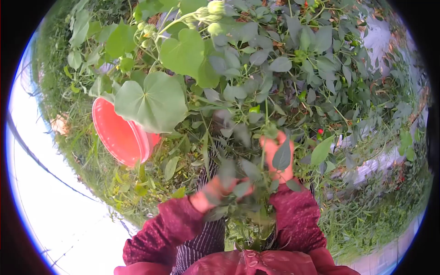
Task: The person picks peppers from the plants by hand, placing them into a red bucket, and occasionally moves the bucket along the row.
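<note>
My left hand (221, 189) is smeared by motion among the leaves in front of my body, and leaves partly cover it. I cannot make out its fingers. My right hand (277, 158) is raised among the pepper plants, its fingers closed at a green plant stem (267, 112). A dark leaf (282, 156) hangs in front of that hand and hides part of it. Around both hands are leafy stems, with a small green pepper (255, 109) above and a small red pepper (320, 131) to the right.
On the left, a red plastic bucket (120, 137) tilts in the grass, partly covered by a broad round leaf (151, 101). Tall stems with yellowish-green buds (215, 8) rise at the top. Pale plastic sheeting (373, 167) shows between plants on the right.
</note>
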`<state>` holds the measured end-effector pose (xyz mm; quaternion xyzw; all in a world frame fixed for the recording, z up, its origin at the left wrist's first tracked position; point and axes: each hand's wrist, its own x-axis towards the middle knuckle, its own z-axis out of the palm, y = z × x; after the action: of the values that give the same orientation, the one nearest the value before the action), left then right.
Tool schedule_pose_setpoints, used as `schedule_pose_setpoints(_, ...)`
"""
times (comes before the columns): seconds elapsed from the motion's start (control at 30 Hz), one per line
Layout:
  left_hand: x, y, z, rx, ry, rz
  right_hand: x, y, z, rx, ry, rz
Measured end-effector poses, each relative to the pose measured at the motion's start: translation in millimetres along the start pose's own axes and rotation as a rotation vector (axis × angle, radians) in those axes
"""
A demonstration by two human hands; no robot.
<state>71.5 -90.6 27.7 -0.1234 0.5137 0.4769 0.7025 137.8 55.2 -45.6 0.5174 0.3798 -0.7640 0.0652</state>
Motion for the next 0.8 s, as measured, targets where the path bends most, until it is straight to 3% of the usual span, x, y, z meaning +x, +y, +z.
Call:
schedule_pose_setpoints(0.07, -15.6, 6.2, 22.5, -0.440, 0.248, -0.001, -2.2, -24.8, -0.7, 0.186, 0.080, -0.002)
schedule_pose_setpoints(0.1, -11.0, 18.9, 15.7, -0.552, 0.192, 0.195, -0.4, -11.8, -10.2, 0.213, 0.053, 0.200)
schedule_pose_setpoints(0.13, 12.5, -44.1, -32.1, -0.654, 0.151, 0.214, -1.4, -14.3, -11.6, 0.204, 0.048, 0.188)
schedule_pose_setpoints(0.2, 7.0, 26.5, -23.8, -0.168, 0.360, 0.217, -3.7, -18.9, -12.1, 0.611, -0.065, 0.282)
schedule_pose_setpoints(0.23, 3.7, 42.5, -25.8, -0.173, 0.361, 0.231, -2.7, -22.2, -19.8, 0.401, -0.052, 0.204)
schedule_pose_setpoints(0.27, -1.7, 53.9, -30.0, -0.022, 0.449, 0.166, -1.4, -21.2, -25.1, 0.393, -0.056, 0.197)
schedule_pose_setpoints(0.3, -5.1, 59.6, -36.4, 0.127, 0.537, 0.098, 1.9, -14.9, -30.6, 0.604, -0.007, 0.251)
schedule_pose_setpoints(0.33, -3.9, 56.4, -46.6, 0.090, 0.607, 0.183, 5.5, -4.9, -39.3, 0.813, 0.042, 0.305)
schedule_pose_setpoints(0.37, -8.8, 63.2, -54.6, 0.104, 0.662, 0.162, 5.2, 25.5, -61.1, 1.221, -0.717, 0.045)
schedule_pose_setpoints(0.4, -10.7, 70.8, -60.5, 0.119, 0.717, 0.145, 12.7, 25.5, -67.9, 1.209, -0.728, 0.043)
schedule_pose_setpoints(0.47, 1.7, 72.3, -61.9, 0.143, 0.694, 0.288, 25.2, 19.1, -72.7, 1.082, -0.564, 0.377)
schedule_pose_setpoints(0.5, 8.2, 72.8, -60.9, 0.174, 0.670, 0.416, -1.4, -32.1, -38.9, 0.852, -0.311, 0.220)
schedule_pose_setpoints(0.53, 16.5, 76.1, -58.7, 0.166, 0.672, 0.424, 3.0, -24.4, -45.0, 0.842, -0.315, 0.218)
schedule_pose_setpoints(0.6, 36.8, 85.0, -52.5, 0.238, 0.603, 0.435, 16.3, -1.9, -63.2, 1.112, -0.308, 0.557)
schedule_pose_setpoints(0.63, 48.2, 83.6, -52.1, 0.398, 0.603, 0.514, 8.1, -21.6, -52.4, 0.907, -0.153, 0.479)
schedule_pose_setpoints(0.7, 78.3, 66.9, -54.5, 0.705, 0.697, 0.626, 15.5, -16.0, -53.5, 0.783, -0.172, 0.424)
schedule_pose_setpoints(0.77, 90.8, 75.1, -45.5, 0.719, 0.638, 0.590, 15.1, -22.9, -47.7, 0.660, -0.188, 0.370)
schedule_pose_setpoints(0.8, 95.1, 77.6, -43.2, 0.738, 0.576, 0.548, 7.2, -33.6, -39.3, 0.600, -0.050, 0.387)
